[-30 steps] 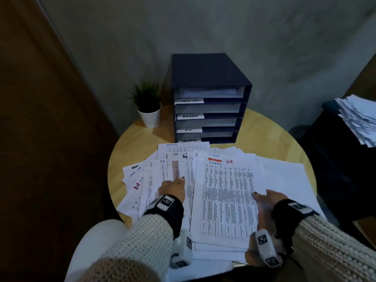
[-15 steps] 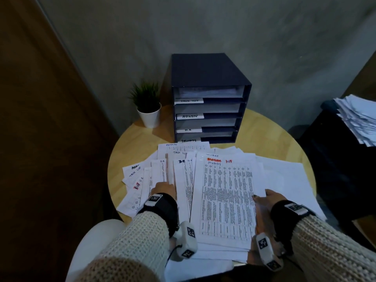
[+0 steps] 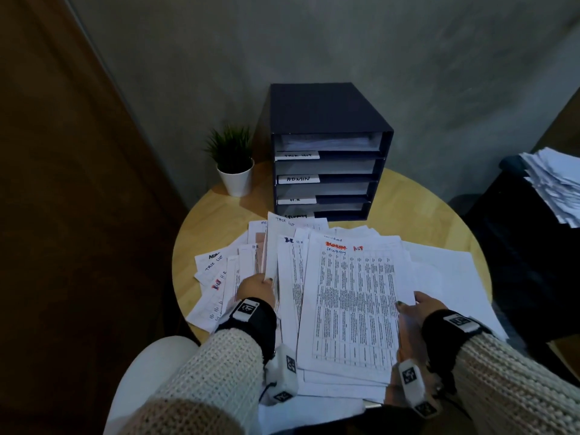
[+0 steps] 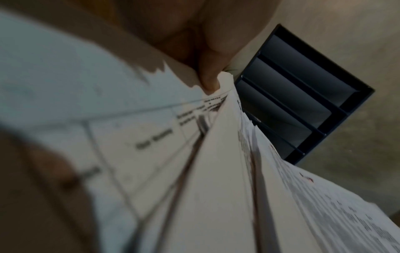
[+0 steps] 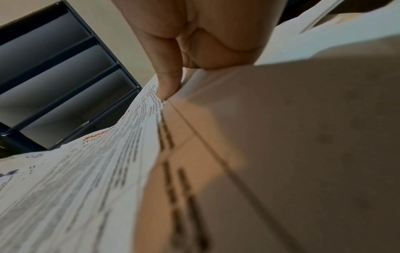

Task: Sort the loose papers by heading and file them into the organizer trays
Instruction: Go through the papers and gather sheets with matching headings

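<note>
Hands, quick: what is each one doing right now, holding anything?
Left hand: closed, pinching the edge of a lifted sheet in the spread papers.
Right hand: closed, gripping the right edge of the top printed stack.

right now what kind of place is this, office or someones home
Probably a small office corner, though a home workspace can't be ruled out. A dark organizer with trays labelled ADMIN and H.R stands on a round wooden table, printed papers are spread before it, and another paper stack lies at the right.

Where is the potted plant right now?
In the head view, the potted plant stands at the table's far left edge, just left of the organizer, apart from the papers.
</note>
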The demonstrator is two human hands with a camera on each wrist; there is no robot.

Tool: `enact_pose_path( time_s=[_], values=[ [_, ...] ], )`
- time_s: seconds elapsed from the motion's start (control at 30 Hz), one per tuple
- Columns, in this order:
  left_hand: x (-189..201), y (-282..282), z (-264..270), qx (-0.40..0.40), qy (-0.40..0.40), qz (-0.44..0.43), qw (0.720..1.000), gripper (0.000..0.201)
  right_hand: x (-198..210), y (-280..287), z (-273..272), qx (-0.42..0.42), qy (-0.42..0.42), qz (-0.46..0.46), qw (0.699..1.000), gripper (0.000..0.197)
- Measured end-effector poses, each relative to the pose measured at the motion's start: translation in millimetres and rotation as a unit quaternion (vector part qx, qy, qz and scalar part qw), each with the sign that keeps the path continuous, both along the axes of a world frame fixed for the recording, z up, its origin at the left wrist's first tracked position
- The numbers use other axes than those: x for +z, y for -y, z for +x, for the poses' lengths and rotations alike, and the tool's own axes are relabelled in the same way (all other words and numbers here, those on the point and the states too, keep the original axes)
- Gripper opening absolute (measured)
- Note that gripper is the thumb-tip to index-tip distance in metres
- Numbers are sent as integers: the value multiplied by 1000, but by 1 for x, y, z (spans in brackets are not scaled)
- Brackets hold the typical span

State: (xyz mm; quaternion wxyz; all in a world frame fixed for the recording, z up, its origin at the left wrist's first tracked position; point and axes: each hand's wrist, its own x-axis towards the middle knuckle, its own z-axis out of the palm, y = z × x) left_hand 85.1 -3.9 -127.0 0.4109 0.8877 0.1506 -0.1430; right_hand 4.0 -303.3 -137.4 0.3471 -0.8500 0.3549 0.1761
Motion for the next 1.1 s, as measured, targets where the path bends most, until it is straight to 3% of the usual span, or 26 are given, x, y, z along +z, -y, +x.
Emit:
enact_pose_path(
  time_s=[0.17,0.33,0.57,0.73,0.9,1.03,1.1],
  values=[
    [26,-25,6,51,69,-20,996,43,2,0,-1,-11,-3,1,1000,53],
    [77,-51,12,90,177,-24,980,39,7,0,-4,-42,28,26,998,57],
    [138,-82,22,174,317,-36,932,38,11,10,-14,-81,68,46,993,54],
    [145,-90,23,223,365,-15,904,34,0,36,-10,-110,111,103,982,60],
    [118,-68,18,177,303,-29,936,33,2,35,-8,-150,148,186,960,51],
    [72,-32,3,98,165,-29,981,38,5,22,-2,-120,148,183,964,43],
    [46,-16,-10,90,108,-56,989,43,4,18,0,-104,141,166,971,42]
  ],
)
